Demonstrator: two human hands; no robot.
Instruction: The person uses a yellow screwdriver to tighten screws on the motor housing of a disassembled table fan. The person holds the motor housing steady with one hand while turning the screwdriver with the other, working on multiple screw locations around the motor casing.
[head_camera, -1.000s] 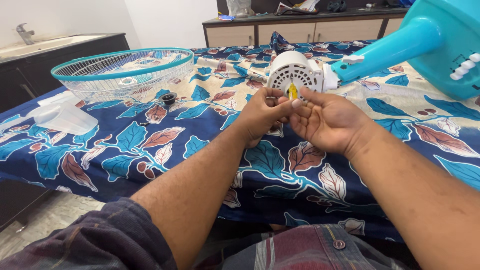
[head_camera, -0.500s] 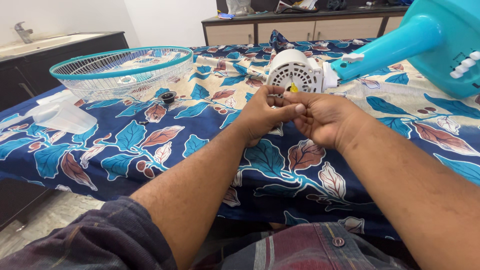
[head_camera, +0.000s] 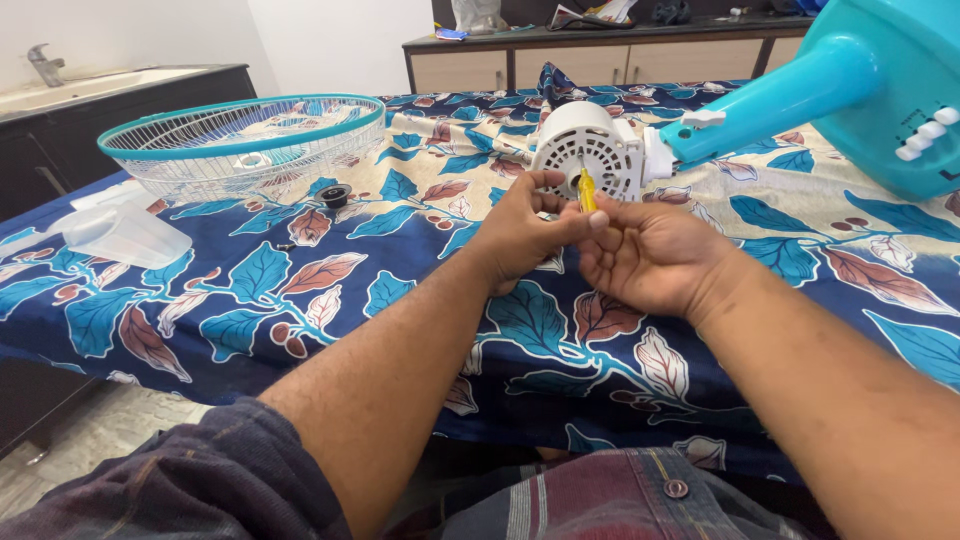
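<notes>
Both hands, left hand (head_camera: 525, 228) and right hand (head_camera: 645, 255), pinch a small yellow part (head_camera: 586, 190) (fingers narrow) before the white motor housing (head_camera: 588, 150); grip steady, near the tip.

— Small yellow piece (head_camera: 586, 191)?
— Narrow, bright yellow, standing almost upright. Pinched between fingertips of left hand (head_camera: 522, 235) and right hand (head_camera: 648, 252), only the upper end showing.
— And behind it?
— White fan motor housing (head_camera: 587, 150), round, ribbed with vent slots, lying on its side on the leaf-patterned cloth. Slotted face turned toward the hands, just behind the yellow piece; touching or not, hard to tell.
— Attached to anything?
— Joined at its right side to a turquoise fan stand (head_camera: 790, 85), slanting up to the right.
</notes>
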